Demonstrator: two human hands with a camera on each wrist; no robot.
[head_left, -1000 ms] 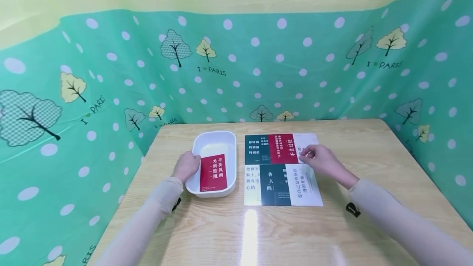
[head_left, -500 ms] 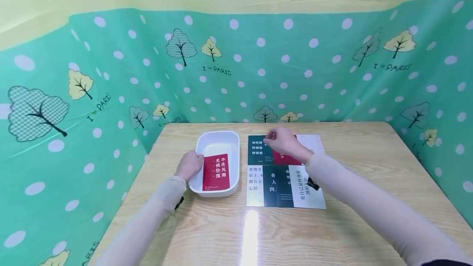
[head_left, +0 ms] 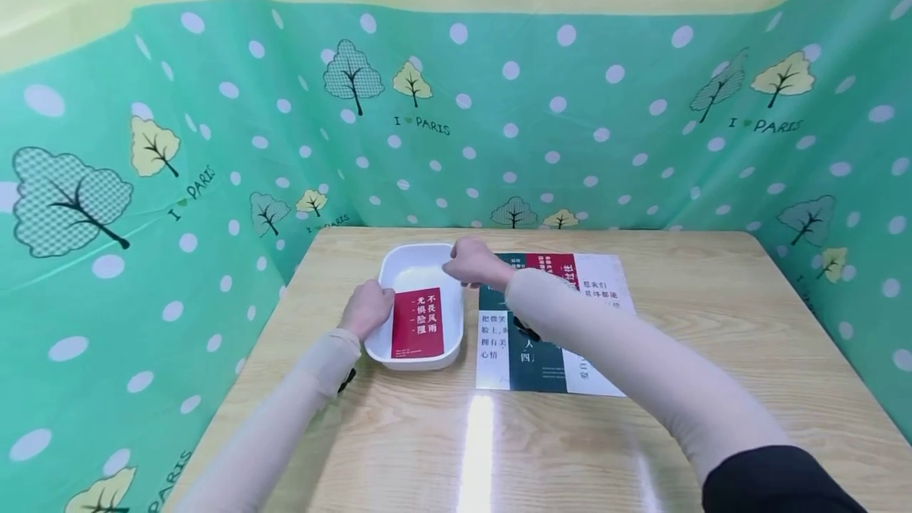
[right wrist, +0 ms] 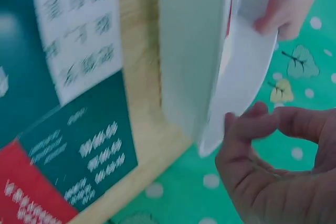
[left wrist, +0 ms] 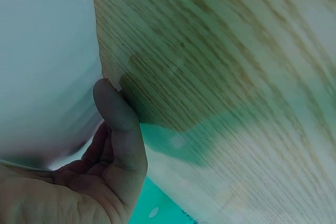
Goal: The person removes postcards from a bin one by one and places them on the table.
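My left hand (head_left: 366, 309) grips the left rim of a white plastic basin (head_left: 419, 365). In the left wrist view its thumb (left wrist: 118, 109) lies along the basin's outer wall. A red card (head_left: 417, 323) with white lettering rests in the basin's front part. My right hand (head_left: 477, 262) is at the basin's upper right rim, its fingers curled and the thumb against the index finger, with nothing seen between them. Beside the basin, several printed cards lie edge to edge in two rows: a red card (head_left: 559, 261), white cards (head_left: 492, 374) and dark green cards (right wrist: 89, 145). My right forearm hides some of them.
Everything rests on a light wood table (head_left: 399, 442). A green dotted cloth (head_left: 456, 172) with printed trees hangs behind it and along both sides. Bright light glares off the table (head_left: 476, 450) in front of the cards.
My right hand has left the white card at the upper right and travelled left over the cards to the basin. My left hand has kept its grip on the basin.
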